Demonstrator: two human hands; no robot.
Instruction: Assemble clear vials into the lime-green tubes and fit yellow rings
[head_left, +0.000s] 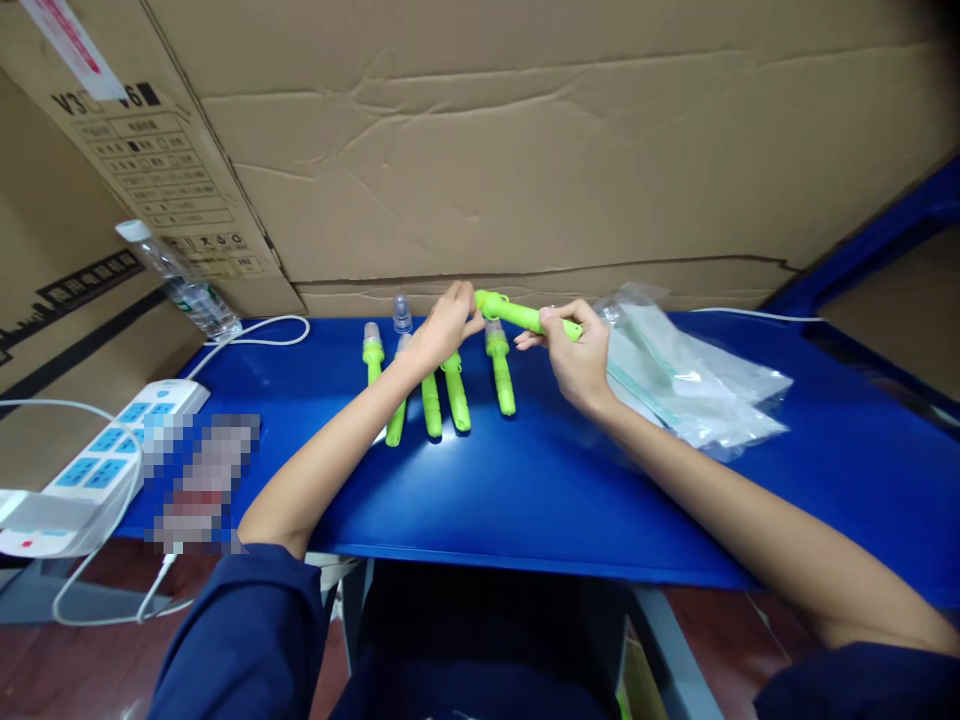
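A lime-green torch-like stick (pixel 517 314) is held nearly level above the table, between both hands. My left hand (pixel 448 325) is closed, its fingertips pinched at the stick's left end, beside a small green loop. Toward the other end, my right hand (pixel 576 350) grips the shaft between thumb and fingers. Beneath them lies a similar green stick with a clear tip (pixel 500 372). Several more lie left of it, including one green stick (pixel 456 395) partly covered by my left hand and arm. A loose clear cap (pixel 402 313) stands behind them.
Clear plastic bags (pixel 690 375) lie right of my right hand. On the left are a power strip (pixel 112 460), a blurred-out flat object (pixel 206 480), white cables and a water bottle (pixel 184 285). Cardboard (pixel 525 150) walls the back of the blue table (pixel 517 500).
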